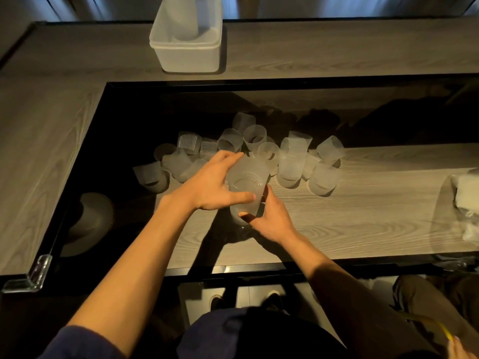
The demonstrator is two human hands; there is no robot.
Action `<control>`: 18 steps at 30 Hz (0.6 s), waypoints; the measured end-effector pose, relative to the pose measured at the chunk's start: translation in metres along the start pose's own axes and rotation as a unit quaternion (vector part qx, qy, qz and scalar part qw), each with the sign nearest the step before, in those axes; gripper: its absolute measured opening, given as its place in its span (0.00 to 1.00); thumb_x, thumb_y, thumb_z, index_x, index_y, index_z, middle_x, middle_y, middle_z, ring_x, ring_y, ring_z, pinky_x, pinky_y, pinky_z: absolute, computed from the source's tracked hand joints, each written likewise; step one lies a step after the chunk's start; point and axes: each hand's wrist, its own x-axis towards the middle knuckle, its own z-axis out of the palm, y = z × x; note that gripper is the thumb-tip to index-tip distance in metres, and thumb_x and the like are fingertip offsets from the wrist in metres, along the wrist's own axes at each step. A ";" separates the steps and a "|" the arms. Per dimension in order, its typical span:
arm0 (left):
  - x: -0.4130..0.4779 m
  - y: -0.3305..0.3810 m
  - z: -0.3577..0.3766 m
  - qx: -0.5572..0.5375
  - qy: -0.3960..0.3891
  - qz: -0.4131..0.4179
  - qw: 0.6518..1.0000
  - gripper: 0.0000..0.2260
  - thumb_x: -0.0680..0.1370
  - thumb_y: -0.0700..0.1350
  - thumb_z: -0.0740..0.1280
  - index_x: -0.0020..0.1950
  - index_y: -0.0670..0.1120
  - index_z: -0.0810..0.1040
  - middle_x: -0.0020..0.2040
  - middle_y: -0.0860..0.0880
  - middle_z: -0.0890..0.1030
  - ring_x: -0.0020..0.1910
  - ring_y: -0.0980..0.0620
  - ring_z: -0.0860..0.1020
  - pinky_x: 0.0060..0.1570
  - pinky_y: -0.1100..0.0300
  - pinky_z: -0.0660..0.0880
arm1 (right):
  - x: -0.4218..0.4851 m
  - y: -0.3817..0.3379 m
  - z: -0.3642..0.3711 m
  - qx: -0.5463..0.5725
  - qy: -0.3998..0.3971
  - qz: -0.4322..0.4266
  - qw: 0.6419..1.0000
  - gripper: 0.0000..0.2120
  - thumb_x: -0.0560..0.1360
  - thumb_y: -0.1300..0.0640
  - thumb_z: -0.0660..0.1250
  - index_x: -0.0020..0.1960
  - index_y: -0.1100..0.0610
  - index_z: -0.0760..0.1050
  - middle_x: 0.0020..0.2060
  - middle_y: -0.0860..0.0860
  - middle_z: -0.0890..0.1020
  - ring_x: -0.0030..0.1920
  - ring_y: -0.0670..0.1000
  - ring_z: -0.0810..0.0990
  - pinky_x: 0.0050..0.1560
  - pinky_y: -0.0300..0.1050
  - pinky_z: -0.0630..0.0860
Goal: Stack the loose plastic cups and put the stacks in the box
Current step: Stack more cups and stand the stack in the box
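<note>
Right now my left hand (215,185) curls over the top of the stack of cups (247,183) and my right hand (269,218) pinches its base. Loose cups (293,161) crowd just beyond both hands, with the box (186,51) well past them. Pressing askew could jam the rims or scatter that pile.

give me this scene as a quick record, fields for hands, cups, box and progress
left: left hand grips the side of a nested stack of frosted translucent plastic cups
right: right hand grips that stack's near end
loose: pile of loose frosted cups on the wood-grain table, beyond the hands
box: white rectangular plastic box at the far edge, a tall cup stack standing in it
progress: many cups not yet stacked
</note>
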 end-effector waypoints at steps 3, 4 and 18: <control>-0.001 -0.005 0.003 -0.008 -0.007 -0.015 1.000 0.48 0.70 0.66 0.74 0.82 0.50 0.55 0.77 0.50 0.64 0.74 0.51 0.63 0.71 0.54 0.63 | -0.001 0.001 -0.001 0.003 -0.001 -0.006 1.000 0.41 0.67 0.42 0.78 0.74 0.46 0.63 0.65 0.45 0.77 0.65 0.47 0.76 0.61 0.51 0.79; -0.001 -0.007 0.002 -0.015 -0.016 -0.013 1.000 0.48 0.70 0.66 0.74 0.82 0.52 0.54 0.77 0.51 0.64 0.74 0.52 0.63 0.71 0.55 0.63 | -0.001 0.001 -0.002 0.005 -0.001 -0.006 1.000 0.40 0.67 0.41 0.78 0.74 0.46 0.63 0.65 0.44 0.77 0.65 0.46 0.76 0.62 0.50 0.79; 0.009 -0.104 0.037 -0.101 0.235 -0.327 0.910 0.21 0.77 0.58 0.70 0.63 0.45 0.77 0.58 0.45 0.80 0.58 0.45 0.79 0.59 0.46 0.78 | 0.010 0.001 -0.001 -0.002 -0.015 0.043 0.999 0.44 0.67 0.45 0.81 0.75 0.46 0.61 0.69 0.45 0.75 0.66 0.44 0.72 0.66 0.43 0.72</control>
